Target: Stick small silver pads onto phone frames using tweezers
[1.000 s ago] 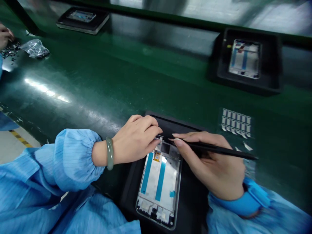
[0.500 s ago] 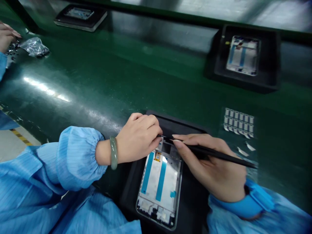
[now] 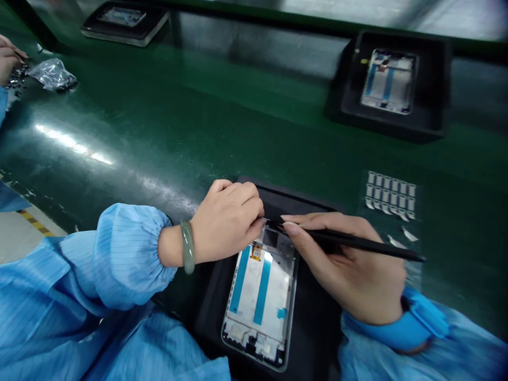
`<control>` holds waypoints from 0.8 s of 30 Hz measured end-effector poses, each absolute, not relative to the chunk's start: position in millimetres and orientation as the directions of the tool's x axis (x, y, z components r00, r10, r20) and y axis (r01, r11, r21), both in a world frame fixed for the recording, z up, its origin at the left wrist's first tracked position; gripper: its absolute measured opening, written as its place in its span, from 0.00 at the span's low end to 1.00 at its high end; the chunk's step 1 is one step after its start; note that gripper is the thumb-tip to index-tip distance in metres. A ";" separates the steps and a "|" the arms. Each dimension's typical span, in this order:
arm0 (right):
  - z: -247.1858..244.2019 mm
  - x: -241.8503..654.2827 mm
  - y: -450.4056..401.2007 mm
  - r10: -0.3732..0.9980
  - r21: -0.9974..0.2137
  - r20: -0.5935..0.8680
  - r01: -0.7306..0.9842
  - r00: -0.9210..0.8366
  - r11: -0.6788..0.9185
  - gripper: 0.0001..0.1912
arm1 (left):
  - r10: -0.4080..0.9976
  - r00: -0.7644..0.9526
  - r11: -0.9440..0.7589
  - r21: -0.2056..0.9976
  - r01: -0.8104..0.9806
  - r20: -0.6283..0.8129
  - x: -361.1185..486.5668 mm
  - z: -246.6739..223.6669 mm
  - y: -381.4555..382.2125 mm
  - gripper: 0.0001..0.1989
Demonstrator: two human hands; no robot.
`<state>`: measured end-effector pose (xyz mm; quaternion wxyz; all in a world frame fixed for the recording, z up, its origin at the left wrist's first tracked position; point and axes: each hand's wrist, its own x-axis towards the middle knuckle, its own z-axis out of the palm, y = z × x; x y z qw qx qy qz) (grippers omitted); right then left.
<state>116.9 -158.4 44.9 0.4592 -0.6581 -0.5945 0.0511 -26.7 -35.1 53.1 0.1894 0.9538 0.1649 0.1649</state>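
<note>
A phone frame [image 3: 273,296] with blue strips lies in a black tray [image 3: 317,328] before me. Over its upper left corner is my left hand [image 3: 228,225], thumb and fingers pressed together; whatever they pinch is too small to make out. My right hand [image 3: 349,259] is closed on black tweezers [image 3: 357,242], held nearly level above the frame's top end. The tweezers' tips point left and reach the fingertips of my left hand. A small orange flex piece [image 3: 256,253] shows on the frame just below the hands.
A sheet of small grey stickers [image 3: 391,193] lies right of the tray, with loose white pieces near it. Another phone frame [image 3: 389,82] sits in a black box at the back right. A co-worker's hand [image 3: 7,61] is beside a plastic bag [image 3: 53,74] at the far left.
The view has shifted slightly, so the background items sit a little higher. The rear end of the tweezers has moved slightly up and right; both hands keep nearly the same pose.
</note>
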 end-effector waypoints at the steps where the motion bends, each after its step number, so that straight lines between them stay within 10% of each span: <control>1: 45.6 116.7 -158.2 0.830 -0.659 0.478 0.742 0.288 0.123 0.08 | 0.381 0.890 -0.874 0.410 0.260 0.249 -26.0 53.3 -35.4 0.05; 24: 47.5 118.8 -153.2 0.800 -0.680 0.389 0.729 0.456 -0.085 0.05 | 0.347 0.913 -0.861 0.459 0.220 0.214 -36.2 54.7 -36.8 0.06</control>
